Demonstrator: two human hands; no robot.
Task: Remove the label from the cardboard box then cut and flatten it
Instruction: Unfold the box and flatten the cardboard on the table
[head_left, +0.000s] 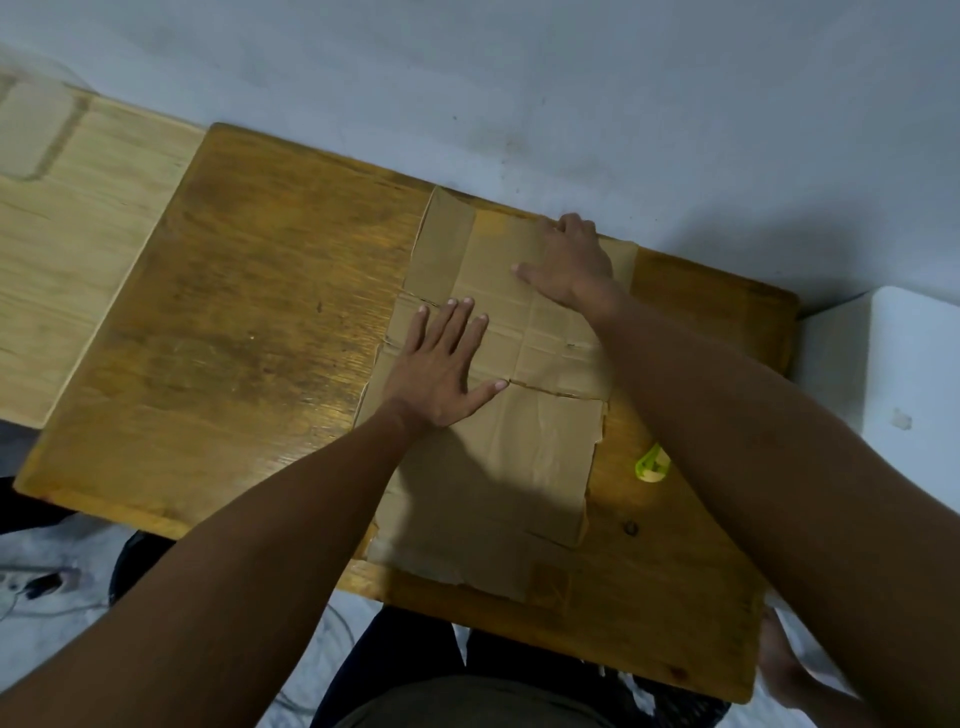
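Both hands pressed flat on the opened-out cardboard box.

The cardboard box (498, 457) lies flattened on the wooden counter (234, 322), toward its right half — creases and cut flaps showing. The left hand (444, 371) rests palm down near the sheet's left edge, fingers spread, gripping nothing. The right hand (569, 265) lies flat on the far part, fingers splayed and likewise empty. A small green-yellow object (652, 464) sits on the counter just beside the cardboard's right edge, partly hidden by the right forearm.
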